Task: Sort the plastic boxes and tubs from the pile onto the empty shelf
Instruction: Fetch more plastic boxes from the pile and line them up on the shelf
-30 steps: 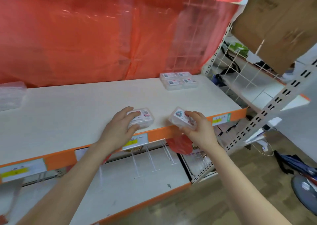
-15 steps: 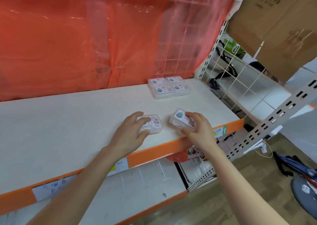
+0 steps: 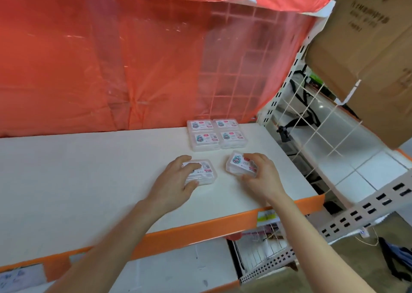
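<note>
My left hand [image 3: 176, 181] grips a clear plastic box [image 3: 206, 173] that lies flat on the white shelf [image 3: 89, 181]. My right hand [image 3: 260, 176] holds a second clear box [image 3: 237, 164] with a cartoon label, tilted, its left end raised off the shelf. Behind them, several matching boxes [image 3: 217, 134] stand in a tight square block near the shelf's back right.
Red plastic sheeting [image 3: 111, 58] over a wire grid closes the back. An orange lip [image 3: 200, 228] edges the shelf front. Cardboard cartons [image 3: 367, 54] hang over the upper right. A perforated upright [image 3: 289, 78] and wire side panel [image 3: 323, 123] bound the right end. A lower shelf [image 3: 178, 268] sits below.
Both hands have moved the two boxes farther in from the front edge, toward the block of boxes at the back. The camera has also come closer.
</note>
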`<state>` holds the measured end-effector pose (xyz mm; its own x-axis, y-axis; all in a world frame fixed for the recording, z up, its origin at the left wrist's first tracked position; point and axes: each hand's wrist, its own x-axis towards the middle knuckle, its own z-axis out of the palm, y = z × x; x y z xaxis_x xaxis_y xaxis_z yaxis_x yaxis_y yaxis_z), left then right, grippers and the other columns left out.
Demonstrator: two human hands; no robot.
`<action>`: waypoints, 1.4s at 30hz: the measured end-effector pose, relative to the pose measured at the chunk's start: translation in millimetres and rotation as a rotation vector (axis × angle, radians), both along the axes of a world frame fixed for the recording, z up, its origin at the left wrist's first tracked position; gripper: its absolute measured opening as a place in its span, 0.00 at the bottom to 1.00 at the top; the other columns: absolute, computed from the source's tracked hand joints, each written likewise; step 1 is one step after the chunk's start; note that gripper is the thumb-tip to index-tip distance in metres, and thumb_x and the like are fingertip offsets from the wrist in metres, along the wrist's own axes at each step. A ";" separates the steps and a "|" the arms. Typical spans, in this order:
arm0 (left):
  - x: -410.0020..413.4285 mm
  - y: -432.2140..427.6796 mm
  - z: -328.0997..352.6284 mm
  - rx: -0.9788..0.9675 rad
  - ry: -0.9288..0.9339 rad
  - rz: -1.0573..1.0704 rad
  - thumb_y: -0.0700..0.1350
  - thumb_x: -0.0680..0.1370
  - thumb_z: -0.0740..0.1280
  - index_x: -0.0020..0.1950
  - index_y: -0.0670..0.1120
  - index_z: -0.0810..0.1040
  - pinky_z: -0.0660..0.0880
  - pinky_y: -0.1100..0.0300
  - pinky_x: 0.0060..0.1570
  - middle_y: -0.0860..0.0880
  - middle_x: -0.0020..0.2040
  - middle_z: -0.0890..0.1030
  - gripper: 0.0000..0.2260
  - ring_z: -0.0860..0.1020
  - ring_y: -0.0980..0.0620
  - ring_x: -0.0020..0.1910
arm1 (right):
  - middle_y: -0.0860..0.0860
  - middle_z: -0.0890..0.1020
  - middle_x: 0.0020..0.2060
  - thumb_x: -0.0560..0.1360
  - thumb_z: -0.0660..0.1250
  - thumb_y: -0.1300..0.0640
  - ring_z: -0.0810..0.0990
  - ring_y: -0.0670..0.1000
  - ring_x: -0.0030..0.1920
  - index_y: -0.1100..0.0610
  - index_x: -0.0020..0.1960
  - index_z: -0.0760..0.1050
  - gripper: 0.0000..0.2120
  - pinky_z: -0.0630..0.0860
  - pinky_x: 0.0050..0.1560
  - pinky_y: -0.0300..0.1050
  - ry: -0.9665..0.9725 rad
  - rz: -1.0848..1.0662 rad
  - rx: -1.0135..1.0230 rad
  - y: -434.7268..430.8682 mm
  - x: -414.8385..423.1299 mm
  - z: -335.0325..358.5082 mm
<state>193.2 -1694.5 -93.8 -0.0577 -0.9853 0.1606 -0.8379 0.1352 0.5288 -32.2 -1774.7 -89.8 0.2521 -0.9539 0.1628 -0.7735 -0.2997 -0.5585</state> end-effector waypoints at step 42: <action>-53.3 -15.0 -29.1 -0.423 -0.166 0.196 0.44 0.70 0.57 0.48 0.43 0.83 0.75 0.51 0.51 0.43 0.49 0.82 0.17 0.71 0.50 0.52 | 0.59 0.82 0.50 0.66 0.52 0.61 0.81 0.61 0.49 0.63 0.52 0.80 0.22 0.76 0.54 0.55 0.071 0.408 -0.525 -32.1 -18.8 -33.2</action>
<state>139.9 -1709.5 -122.9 0.0632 -0.8307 0.5531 -0.9374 0.1407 0.3185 -51.0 -1806.7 -123.0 0.6030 -0.5781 0.5497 -0.5697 -0.7944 -0.2106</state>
